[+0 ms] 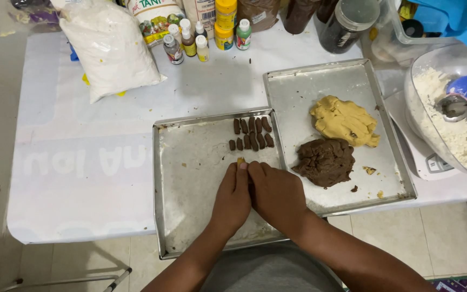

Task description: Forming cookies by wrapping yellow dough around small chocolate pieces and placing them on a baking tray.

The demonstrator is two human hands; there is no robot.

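Note:
My left hand (pixel 232 197) and my right hand (pixel 277 194) are pressed together over a metal baking tray (pixel 190 178), fingertips pinching a small yellow dough piece (pixel 240 160). Just beyond the fingers, several small brown dough pieces (pixel 252 133) lie in two short rows at the tray's far right corner. On a second metal tray (pixel 309 89) to the right sit a yellow dough lump (pixel 345 120) and a brown dough lump (pixel 325 161).
A white flour bag (pixel 109 46) lies at the back left. Small colouring bottles (pixel 190 40) and jars stand along the back edge. A clear bowl of flour (pixel 455 124) with a blue spoon sits on a scale at right. The table edge is near my body.

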